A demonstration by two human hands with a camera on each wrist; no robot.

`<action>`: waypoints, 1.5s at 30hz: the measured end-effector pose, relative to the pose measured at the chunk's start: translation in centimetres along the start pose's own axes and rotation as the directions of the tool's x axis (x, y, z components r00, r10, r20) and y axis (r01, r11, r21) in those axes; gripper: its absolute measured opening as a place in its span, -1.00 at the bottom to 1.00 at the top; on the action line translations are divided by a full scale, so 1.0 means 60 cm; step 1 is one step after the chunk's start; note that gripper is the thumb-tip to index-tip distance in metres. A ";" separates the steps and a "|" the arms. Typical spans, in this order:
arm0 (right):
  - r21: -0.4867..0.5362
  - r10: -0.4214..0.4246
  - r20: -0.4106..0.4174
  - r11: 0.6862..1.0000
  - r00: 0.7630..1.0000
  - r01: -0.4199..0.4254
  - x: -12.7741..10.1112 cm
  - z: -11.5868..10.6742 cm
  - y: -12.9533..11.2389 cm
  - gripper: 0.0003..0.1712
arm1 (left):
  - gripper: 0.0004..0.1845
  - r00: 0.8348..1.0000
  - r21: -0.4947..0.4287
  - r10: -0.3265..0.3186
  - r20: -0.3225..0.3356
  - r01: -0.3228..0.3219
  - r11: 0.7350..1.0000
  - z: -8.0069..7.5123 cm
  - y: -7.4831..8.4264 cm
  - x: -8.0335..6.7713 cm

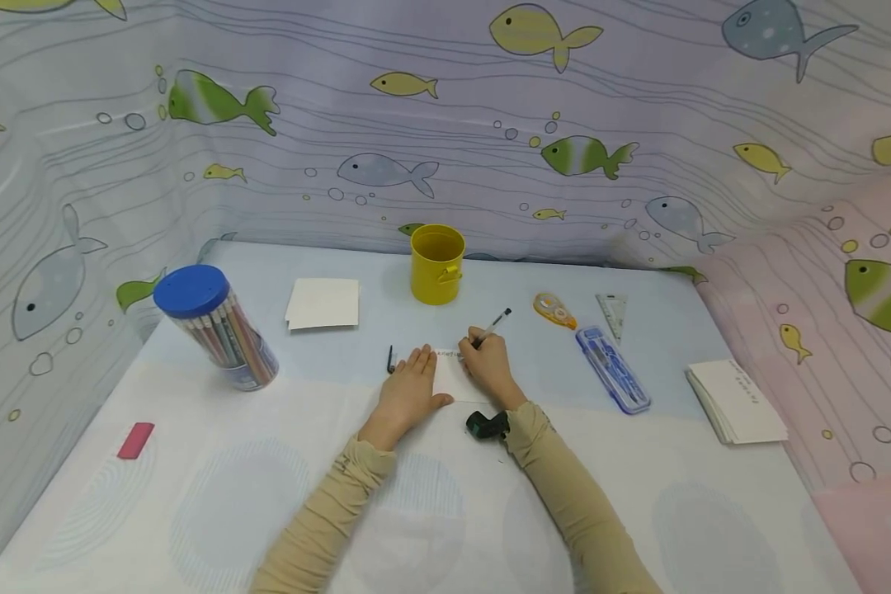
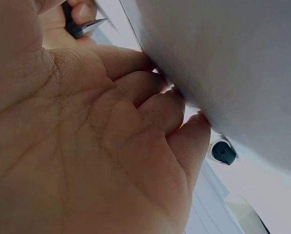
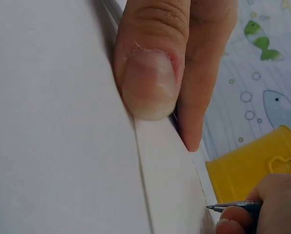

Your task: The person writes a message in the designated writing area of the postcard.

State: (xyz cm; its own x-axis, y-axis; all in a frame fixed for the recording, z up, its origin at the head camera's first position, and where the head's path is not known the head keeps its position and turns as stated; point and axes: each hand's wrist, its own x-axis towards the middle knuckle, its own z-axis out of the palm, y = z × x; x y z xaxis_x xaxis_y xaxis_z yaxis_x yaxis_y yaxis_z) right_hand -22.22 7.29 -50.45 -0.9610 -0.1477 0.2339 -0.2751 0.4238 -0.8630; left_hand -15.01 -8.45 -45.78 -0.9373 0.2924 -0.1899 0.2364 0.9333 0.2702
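My left hand lies flat on a white paper card, fingers straight and thumb out to the side. My right hand grips a black pen over the card's right side. Beside the top of the card shows a line of small dark handwriting. A black pen cap lies just left of my left fingertips. In the left wrist view a palm fills the foreground, with the pen behind it. In the right wrist view a thumb is close up, and the pen points at the card.
A yellow bucket stands behind the card. To the left are a tub of pencils, blank cards and a red eraser. Rightward lie correction tape, a set square, a blue case and written cards.
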 end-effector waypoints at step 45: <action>-0.053 0.054 0.021 0.997 0.998 -0.053 0.003 -0.002 -0.004 -0.54 | -0.09 1.000 0.015 -0.003 0.014 0.003 1.000 -0.001 0.001 0.004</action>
State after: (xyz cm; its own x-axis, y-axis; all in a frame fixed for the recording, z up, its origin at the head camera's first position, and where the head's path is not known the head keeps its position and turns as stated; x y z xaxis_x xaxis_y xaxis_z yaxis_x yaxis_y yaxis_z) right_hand -22.34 7.27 -50.11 -0.9737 -0.1434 0.1770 -0.2248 0.4782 -0.8490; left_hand -15.22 -8.34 -45.75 -0.9344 0.2923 -0.2038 0.2373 0.9371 0.2558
